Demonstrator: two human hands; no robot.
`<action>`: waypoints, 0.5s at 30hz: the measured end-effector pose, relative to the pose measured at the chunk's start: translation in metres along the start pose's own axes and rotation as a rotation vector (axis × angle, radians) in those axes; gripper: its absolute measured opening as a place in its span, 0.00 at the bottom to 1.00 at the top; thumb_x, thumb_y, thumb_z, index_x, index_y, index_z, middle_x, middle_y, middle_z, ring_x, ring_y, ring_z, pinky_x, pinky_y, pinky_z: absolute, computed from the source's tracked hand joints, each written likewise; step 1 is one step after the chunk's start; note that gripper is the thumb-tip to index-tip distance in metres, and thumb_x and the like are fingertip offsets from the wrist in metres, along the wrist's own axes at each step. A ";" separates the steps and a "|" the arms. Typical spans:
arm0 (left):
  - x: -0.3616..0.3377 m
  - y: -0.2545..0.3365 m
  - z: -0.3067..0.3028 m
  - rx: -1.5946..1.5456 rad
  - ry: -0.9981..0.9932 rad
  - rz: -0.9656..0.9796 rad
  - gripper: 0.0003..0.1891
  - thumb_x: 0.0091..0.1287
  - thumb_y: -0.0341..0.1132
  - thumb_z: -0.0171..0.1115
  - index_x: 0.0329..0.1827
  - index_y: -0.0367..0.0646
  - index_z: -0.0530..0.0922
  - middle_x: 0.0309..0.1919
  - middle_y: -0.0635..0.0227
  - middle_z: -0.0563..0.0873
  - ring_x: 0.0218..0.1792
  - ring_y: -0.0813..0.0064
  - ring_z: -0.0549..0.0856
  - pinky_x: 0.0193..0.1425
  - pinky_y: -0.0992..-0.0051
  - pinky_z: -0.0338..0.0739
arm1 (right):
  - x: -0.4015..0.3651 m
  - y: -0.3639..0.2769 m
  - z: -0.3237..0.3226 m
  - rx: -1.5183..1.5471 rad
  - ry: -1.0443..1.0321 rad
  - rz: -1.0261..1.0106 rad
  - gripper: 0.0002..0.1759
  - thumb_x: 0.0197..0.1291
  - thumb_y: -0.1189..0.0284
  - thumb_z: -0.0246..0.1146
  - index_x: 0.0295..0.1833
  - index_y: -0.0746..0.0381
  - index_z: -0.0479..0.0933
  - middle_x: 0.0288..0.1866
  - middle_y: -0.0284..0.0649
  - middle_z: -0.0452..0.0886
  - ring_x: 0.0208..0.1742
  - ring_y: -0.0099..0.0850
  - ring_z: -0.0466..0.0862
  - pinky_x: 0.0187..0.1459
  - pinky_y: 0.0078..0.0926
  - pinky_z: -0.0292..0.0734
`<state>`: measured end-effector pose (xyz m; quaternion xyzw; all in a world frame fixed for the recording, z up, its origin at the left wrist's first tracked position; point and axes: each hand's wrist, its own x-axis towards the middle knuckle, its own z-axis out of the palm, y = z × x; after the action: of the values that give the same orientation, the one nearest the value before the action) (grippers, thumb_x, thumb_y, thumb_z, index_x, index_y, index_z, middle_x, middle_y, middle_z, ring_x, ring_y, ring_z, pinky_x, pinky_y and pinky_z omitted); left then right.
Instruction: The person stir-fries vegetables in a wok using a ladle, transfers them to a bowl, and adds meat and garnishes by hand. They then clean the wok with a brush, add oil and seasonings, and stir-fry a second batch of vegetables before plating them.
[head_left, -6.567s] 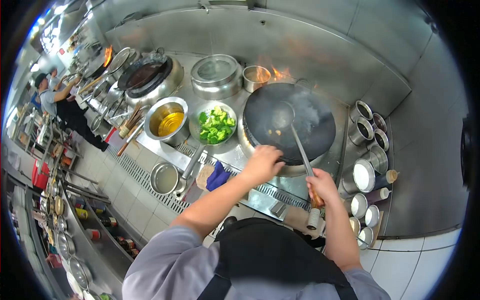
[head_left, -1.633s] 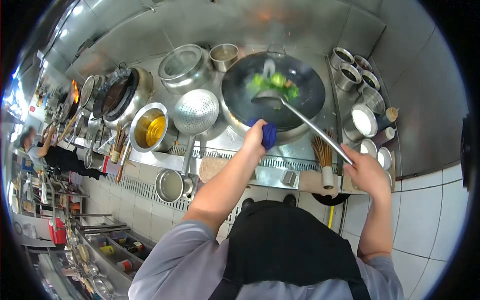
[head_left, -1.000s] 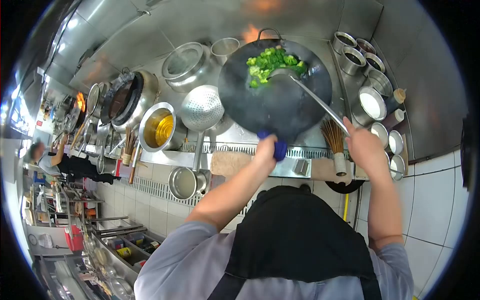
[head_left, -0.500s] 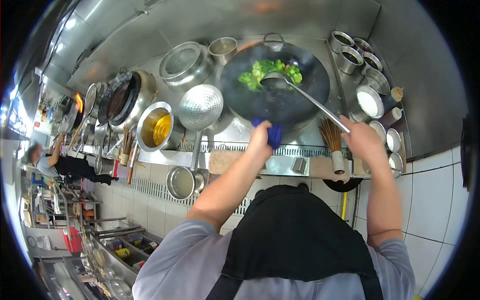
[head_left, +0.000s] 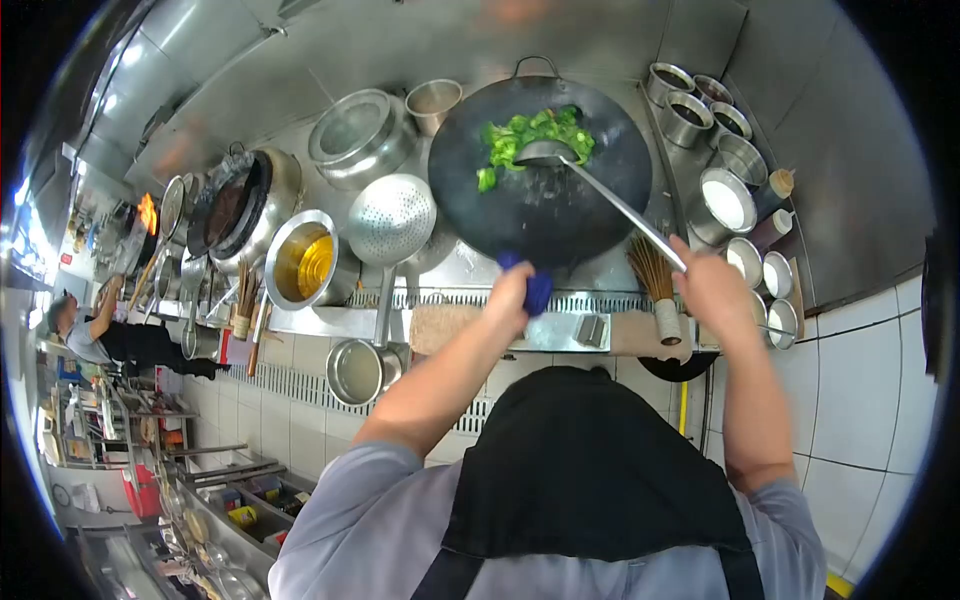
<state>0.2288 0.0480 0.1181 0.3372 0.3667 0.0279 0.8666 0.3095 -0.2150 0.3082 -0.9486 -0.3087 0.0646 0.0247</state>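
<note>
Green vegetables (head_left: 540, 128) lie in the upper part of a large black wok (head_left: 540, 215). My left hand (head_left: 509, 296) is closed on a blue cloth (head_left: 538, 292) at the wok's near edge; the handle under the cloth is hidden. Closed round the long handle of a metal ladle (head_left: 625, 208) is my right hand (head_left: 712, 288), to the right of the wok. The ladle's bowl touches the vegetables.
Left of the wok are a perforated strainer (head_left: 391, 220), a pot of yellow oil (head_left: 282, 265) and a lidded pot (head_left: 350, 125). Seasoning containers (head_left: 728, 200) stand on the right beside a bamboo brush (head_left: 656, 275). Another person (head_left: 130, 340) stands far left near a flame.
The wok has shifted slightly left and tilted, with its far rim raised. Both hands moved a little left with it, and the vegetables have spread, one piece lying lower left.
</note>
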 end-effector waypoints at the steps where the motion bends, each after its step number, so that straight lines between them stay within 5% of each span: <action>1: -0.019 -0.005 -0.001 0.040 0.056 -0.022 0.11 0.56 0.27 0.53 0.43 0.40 0.73 0.32 0.62 0.80 0.29 0.67 0.82 0.35 0.67 0.80 | -0.007 -0.003 0.003 -0.062 0.056 -0.004 0.27 0.59 0.68 0.60 0.65 0.58 0.68 0.38 0.53 0.82 0.39 0.48 0.82 0.40 0.43 0.77; 3: -0.038 -0.017 -0.005 0.090 0.042 -0.017 0.16 0.56 0.25 0.51 0.49 0.39 0.71 0.35 0.61 0.80 0.32 0.66 0.82 0.36 0.67 0.80 | -0.030 0.001 0.008 0.140 0.091 0.029 0.25 0.60 0.69 0.59 0.64 0.59 0.69 0.34 0.51 0.81 0.35 0.44 0.83 0.39 0.42 0.77; 5: -0.063 0.009 0.028 -0.089 -0.005 0.119 0.12 0.57 0.28 0.52 0.45 0.39 0.71 0.32 0.61 0.79 0.28 0.66 0.81 0.32 0.67 0.79 | -0.052 0.017 0.027 0.625 0.071 0.006 0.22 0.62 0.69 0.57 0.62 0.61 0.70 0.26 0.44 0.77 0.24 0.34 0.80 0.29 0.34 0.76; 6: -0.063 0.025 0.032 -0.079 0.027 0.019 0.10 0.58 0.30 0.52 0.43 0.40 0.71 0.30 0.61 0.79 0.25 0.66 0.79 0.29 0.66 0.77 | -0.059 0.010 0.020 0.618 0.061 0.005 0.22 0.62 0.69 0.57 0.62 0.61 0.70 0.26 0.44 0.77 0.24 0.34 0.80 0.29 0.34 0.76; 8: -0.043 0.056 0.030 -0.057 -0.014 -0.083 0.08 0.61 0.36 0.53 0.38 0.41 0.70 0.24 0.62 0.77 0.19 0.67 0.76 0.22 0.67 0.72 | -0.074 -0.008 -0.010 1.403 -0.275 0.321 0.21 0.61 0.72 0.56 0.59 0.65 0.69 0.23 0.37 0.72 0.16 0.26 0.73 0.19 0.24 0.70; 13: -0.055 0.042 0.014 0.126 0.033 0.156 0.13 0.56 0.31 0.53 0.44 0.38 0.71 0.30 0.63 0.79 0.27 0.68 0.79 0.30 0.69 0.75 | -0.063 0.003 -0.036 1.706 -0.231 0.526 0.27 0.58 0.75 0.56 0.63 0.69 0.62 0.22 0.35 0.72 0.12 0.25 0.70 0.13 0.21 0.64; 15: -0.055 0.004 -0.006 0.421 0.075 0.534 0.18 0.53 0.28 0.52 0.49 0.36 0.71 0.35 0.64 0.79 0.34 0.71 0.79 0.37 0.71 0.75 | -0.053 -0.003 -0.022 1.545 -0.189 0.705 0.33 0.57 0.74 0.57 0.68 0.68 0.55 0.22 0.35 0.73 0.13 0.28 0.71 0.13 0.25 0.65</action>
<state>0.1859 0.0382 0.1515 0.5917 0.2947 0.1900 0.7259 0.2682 -0.2436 0.3361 -0.6970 0.1344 0.3397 0.6171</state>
